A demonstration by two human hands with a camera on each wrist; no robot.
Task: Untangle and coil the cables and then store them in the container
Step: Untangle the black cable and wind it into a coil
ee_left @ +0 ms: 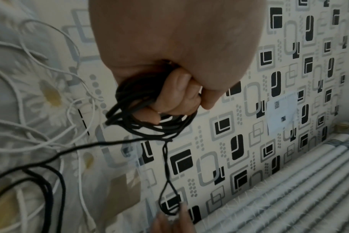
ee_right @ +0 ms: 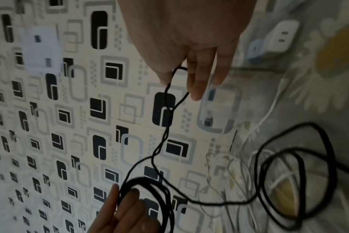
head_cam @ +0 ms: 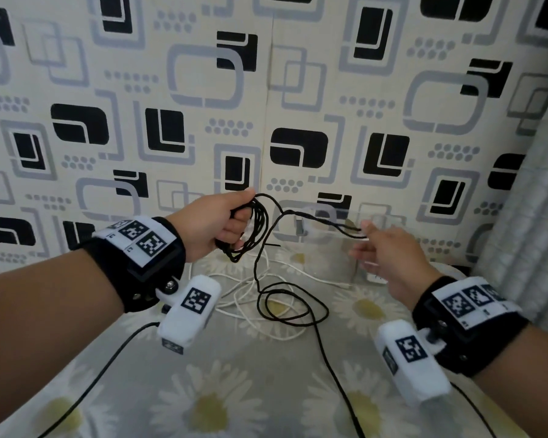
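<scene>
- Up above the bed, my left hand [head_cam: 217, 224] grips a bundle of black cable [head_cam: 258, 227] loops, fingers curled round them and thumb on top; the left wrist view shows the coils [ee_left: 141, 113] passing under my bent fingertips [ee_left: 179, 88].
- From that bundle a twisted double strand of the same black cable runs across to my right hand [head_cam: 389, 257].
- My right fingers [ee_right: 197, 78] are mostly straight and slightly spread, and the end of the narrow cable loop [ee_right: 175, 88] passes between the thumb side and the forefinger; how firmly it is pinched I cannot tell, as the hand is blurred.
- Another length of black cable drops from the left-hand bundle to the bedsheet [head_cam: 234, 390], where it lies in loose rings [head_cam: 293, 306] and trails toward me.
- Under and beside those rings a white cable [head_cam: 244, 298] lies in a loose tangle on the daisy-printed sheet.
- A clear plastic container [head_cam: 326, 222] stands on the bed against the patterned wall [head_cam: 298, 90], beyond and between my hands; in the right wrist view white chargers [ee_right: 281, 36] show near it.
- Both wrists wear black bands with square printed markers [head_cam: 149, 240].
</scene>
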